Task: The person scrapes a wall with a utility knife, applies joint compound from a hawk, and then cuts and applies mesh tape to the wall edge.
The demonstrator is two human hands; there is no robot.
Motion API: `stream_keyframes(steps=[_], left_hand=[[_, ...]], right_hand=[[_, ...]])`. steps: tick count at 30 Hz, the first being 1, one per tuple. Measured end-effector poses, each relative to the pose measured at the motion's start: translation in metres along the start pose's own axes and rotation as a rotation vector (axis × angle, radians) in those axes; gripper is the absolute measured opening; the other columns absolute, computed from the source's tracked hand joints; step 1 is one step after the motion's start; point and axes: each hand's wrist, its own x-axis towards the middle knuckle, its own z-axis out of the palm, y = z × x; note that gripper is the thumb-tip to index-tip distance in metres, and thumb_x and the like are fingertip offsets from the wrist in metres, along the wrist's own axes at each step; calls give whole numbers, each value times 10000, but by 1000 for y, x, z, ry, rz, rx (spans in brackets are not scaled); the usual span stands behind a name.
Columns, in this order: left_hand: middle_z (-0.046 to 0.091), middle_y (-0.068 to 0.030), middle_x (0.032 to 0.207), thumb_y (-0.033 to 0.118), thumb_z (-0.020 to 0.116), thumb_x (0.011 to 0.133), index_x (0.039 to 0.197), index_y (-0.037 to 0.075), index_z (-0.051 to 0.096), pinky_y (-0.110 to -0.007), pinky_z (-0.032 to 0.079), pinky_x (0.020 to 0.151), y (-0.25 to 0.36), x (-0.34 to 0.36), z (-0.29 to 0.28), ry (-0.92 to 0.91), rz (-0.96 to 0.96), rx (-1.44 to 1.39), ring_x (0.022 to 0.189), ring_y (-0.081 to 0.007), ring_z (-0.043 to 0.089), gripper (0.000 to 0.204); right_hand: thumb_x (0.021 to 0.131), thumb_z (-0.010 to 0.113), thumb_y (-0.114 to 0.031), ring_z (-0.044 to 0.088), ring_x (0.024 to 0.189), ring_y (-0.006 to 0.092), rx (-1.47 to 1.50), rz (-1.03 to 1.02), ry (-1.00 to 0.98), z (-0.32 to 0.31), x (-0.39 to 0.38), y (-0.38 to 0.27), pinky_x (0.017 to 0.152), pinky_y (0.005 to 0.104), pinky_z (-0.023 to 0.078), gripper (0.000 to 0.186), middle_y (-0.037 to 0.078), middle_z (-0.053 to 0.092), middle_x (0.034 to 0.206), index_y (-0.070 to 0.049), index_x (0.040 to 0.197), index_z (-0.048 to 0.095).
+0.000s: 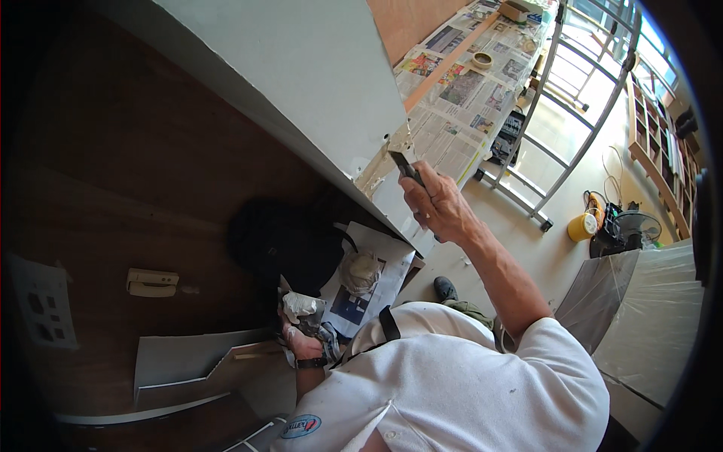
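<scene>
So we've got our right hand (437, 202) wrapped tight around a scraper (403, 162), fingers curled over the dark handle, with the blade up at a beige filler patch (374, 172) on the lower end of a big pale panel (301, 60). We honestly can't tell if the blade is touching the patch or sitting just above it. Our left hand (303, 346) is down low near the white shirt (467, 377), holding a flat grey piece (311, 324) with a fat lump of white paste (300, 304) on it; the grip is partly hidden, so we can't see how all the fingers sit. Just beside that, there's a roundish wrapped bundle (361, 273) on some printed paper (350, 307), with a dark bag (279, 245) next to it. Beyond the right hand is a table (452, 139) covered in newspaper: a long wooden strip (448, 64) runs along its left edge, a tape roll (482, 59) lies between that strip and the right edge, and a small box (516, 10) sits at the far end. Off the table's right edge we've got a metal ladder (546, 151) on the floor (520, 245), plus a yellow bucket (582, 227) near a fan (637, 226).
</scene>
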Motion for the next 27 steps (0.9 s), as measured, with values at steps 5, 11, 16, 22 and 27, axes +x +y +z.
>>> stream_keyframes(steps=[5,11,16,22,27], left_hand=[[677,-71,1222,486,556,995,1284,110,640,-405,558,921,-1,8,-8,-81,33,20,1057,-257,670,481],[674,-72,1225,486,555,997,1279,115,640,-409,557,919,-2,2,1,-29,50,17,1058,-259,669,474],[681,-50,1205,471,526,1017,1266,132,643,-421,560,915,-2,-5,-9,-7,55,24,1052,-249,668,437],[683,-76,1193,504,524,1004,1260,127,646,-420,568,901,-7,2,-38,30,31,32,1027,-270,677,472],[686,-77,1186,510,520,1004,1244,128,651,-424,570,900,-9,6,-44,-16,9,-24,1020,-275,679,470]], right_hand=[[1058,492,-220,573,601,353,-147,-154,15,1,-1,9,593,450,444,195,153,551,666,-28,1043,468],[1059,490,-231,586,595,345,-137,-103,5,-4,-2,11,589,463,457,207,157,554,667,-26,1056,463],[1073,461,-262,551,491,191,115,62,24,-4,-4,-7,473,361,452,220,70,529,649,-43,1050,466],[1086,441,-286,501,443,88,210,-22,34,6,8,2,406,272,405,242,16,499,637,-54,1034,484],[1084,449,-280,501,432,93,116,-29,32,9,8,3,402,277,407,228,13,509,637,-57,1046,471]])
